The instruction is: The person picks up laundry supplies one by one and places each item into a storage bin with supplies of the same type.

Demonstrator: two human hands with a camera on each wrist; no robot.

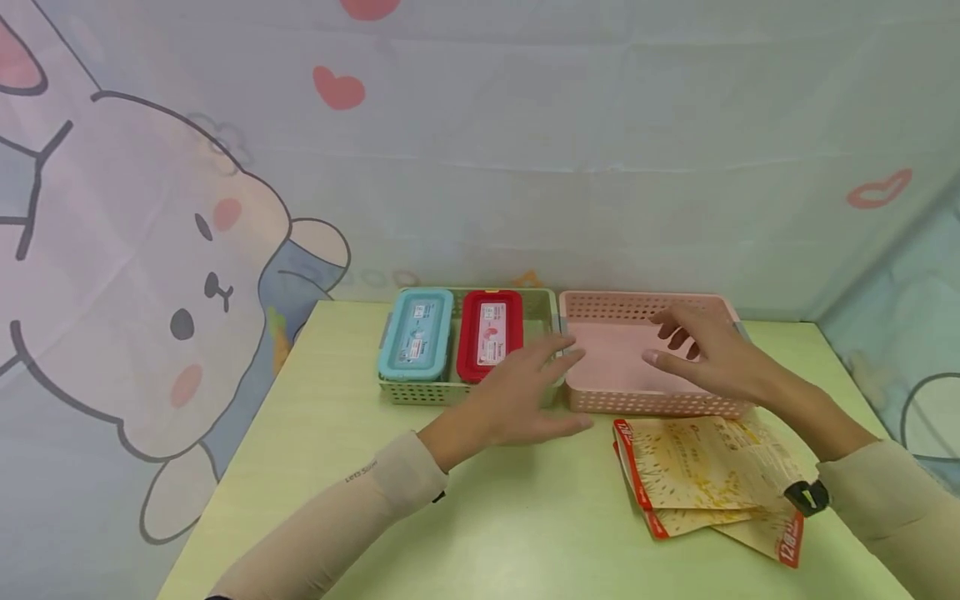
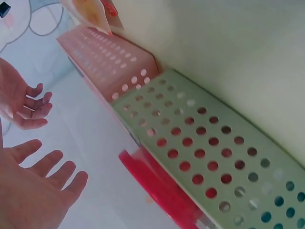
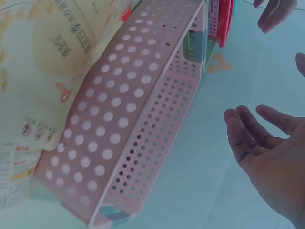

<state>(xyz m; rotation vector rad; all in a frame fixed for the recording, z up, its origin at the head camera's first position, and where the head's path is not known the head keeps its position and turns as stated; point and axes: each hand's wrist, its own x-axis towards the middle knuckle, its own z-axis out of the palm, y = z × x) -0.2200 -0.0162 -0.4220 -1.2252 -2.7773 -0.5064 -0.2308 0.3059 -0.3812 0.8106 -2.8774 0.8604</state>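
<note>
My left hand [image 1: 517,396] hovers over the front right corner of the green basket [image 1: 420,393], fingers spread and holding nothing. In that basket lie a container with a light blue lid [image 1: 415,333] and one with a red lid [image 1: 468,333]. Above the pink basket [image 1: 637,402] is my right hand [image 1: 708,350], its fingers loosely bent around nothing. The pink basket has no object in it. In the left wrist view the left hand [image 2: 38,186] shows straight, parted fingers. The right wrist view has the right hand [image 3: 271,148] beside the pink basket, apart from it.
Several flat yellow packets with red edges [image 1: 690,467] lie overlapping in front of the pink basket, below the right forearm. Both baskets stand side by side at the back of the light green table [image 1: 487,542], close to a printed cloth backdrop [image 1: 487,167].
</note>
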